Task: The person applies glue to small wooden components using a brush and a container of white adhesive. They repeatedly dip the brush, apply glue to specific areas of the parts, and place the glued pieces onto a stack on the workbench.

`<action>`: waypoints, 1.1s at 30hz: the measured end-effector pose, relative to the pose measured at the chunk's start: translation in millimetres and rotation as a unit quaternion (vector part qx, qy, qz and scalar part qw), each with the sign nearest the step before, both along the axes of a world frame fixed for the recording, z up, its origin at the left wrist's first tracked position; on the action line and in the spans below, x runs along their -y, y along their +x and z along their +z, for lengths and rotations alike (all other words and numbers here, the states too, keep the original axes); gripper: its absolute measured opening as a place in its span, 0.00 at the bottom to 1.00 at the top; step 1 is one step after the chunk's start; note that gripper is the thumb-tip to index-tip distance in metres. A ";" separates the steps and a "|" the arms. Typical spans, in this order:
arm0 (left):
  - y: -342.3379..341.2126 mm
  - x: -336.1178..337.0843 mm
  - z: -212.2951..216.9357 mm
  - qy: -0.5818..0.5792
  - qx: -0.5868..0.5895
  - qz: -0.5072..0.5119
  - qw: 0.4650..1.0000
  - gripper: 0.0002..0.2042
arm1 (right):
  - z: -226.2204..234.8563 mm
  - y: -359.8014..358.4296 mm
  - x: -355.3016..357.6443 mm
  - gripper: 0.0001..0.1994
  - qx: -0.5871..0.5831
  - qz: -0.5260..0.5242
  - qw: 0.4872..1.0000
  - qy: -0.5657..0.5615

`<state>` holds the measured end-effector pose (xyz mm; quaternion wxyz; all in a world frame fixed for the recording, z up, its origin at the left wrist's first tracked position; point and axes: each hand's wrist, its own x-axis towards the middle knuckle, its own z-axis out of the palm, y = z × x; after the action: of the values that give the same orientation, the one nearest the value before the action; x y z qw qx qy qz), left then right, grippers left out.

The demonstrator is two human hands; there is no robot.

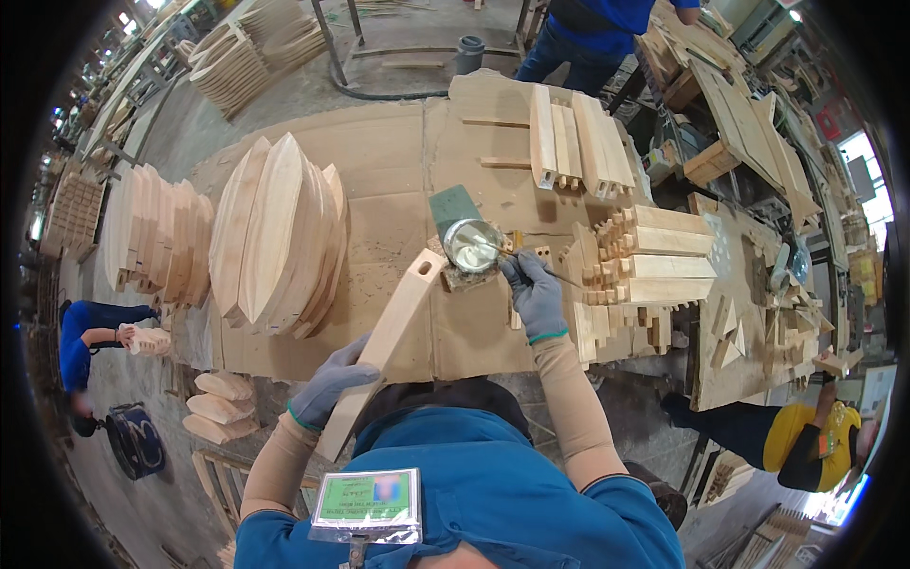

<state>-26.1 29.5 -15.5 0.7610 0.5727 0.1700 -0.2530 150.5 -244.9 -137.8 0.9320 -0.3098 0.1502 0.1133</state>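
Note:
My left hand [332,381], in a grey glove, is closed around the lower part of a square wooden bar [398,327]. The bar slants up to the right, and an oval mortise shows near its upper end. In my gloved right hand [534,296] is a thin stick [497,246], pinched between the fingers. Its far end reaches into a round tin [449,248] of thick white paste [477,256] that looks like glue. I cannot make out whether the stick has bristles. The bar's upper end is just left of the tin, apart from it.
Cardboard [384,142] covers the table. Curved wooden panels [270,228] stand left; tenoned rails [668,266] are stacked right, with slotted posts [602,147] behind. A green piece [455,207] lies beyond the tin. People work at the far side [583,38], left [85,341] and right [806,436].

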 end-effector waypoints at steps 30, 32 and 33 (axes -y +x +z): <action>8.3 21.6 8.9 0.011 0.039 -0.050 0.998 0.42 | 63.8 -59.9 -4.6 0.04 0.054 0.005 0.998 -0.016; 6.4 21.1 9.9 0.009 0.037 -0.043 0.998 0.43 | 71.7 -63.0 -7.4 0.04 0.087 0.042 0.995 -0.012; 5.6 20.6 10.0 0.012 0.036 -0.039 0.999 0.43 | 76.1 -64.6 -9.5 0.04 0.104 0.060 0.993 -0.010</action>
<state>-20.5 8.9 -5.6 0.7492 0.5965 0.1230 -0.2601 85.8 -235.4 -61.6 0.9309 -0.3377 0.0350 0.1351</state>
